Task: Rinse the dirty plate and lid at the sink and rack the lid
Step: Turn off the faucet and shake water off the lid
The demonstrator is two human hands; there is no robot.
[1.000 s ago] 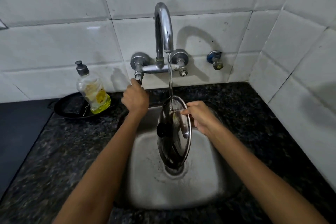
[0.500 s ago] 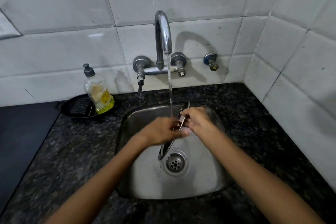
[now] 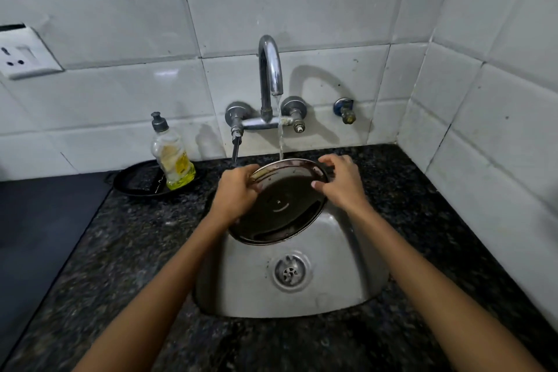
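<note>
Both hands, left hand [image 3: 234,193] and right hand [image 3: 342,183], pinch the lid's [image 3: 280,205] opposite rims; wet steel looks stiff, light, slippery.

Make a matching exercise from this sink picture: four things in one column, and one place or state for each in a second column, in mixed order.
Things:
1. lid
2. soap bottle
3. tap
4. drain

Places or states:
A. running water
B. at the bottom of the sink
C. held by left hand and right hand
D. standing on the dark pan

Pairs: 1-C, 2-D, 3-A, 4-B
</note>
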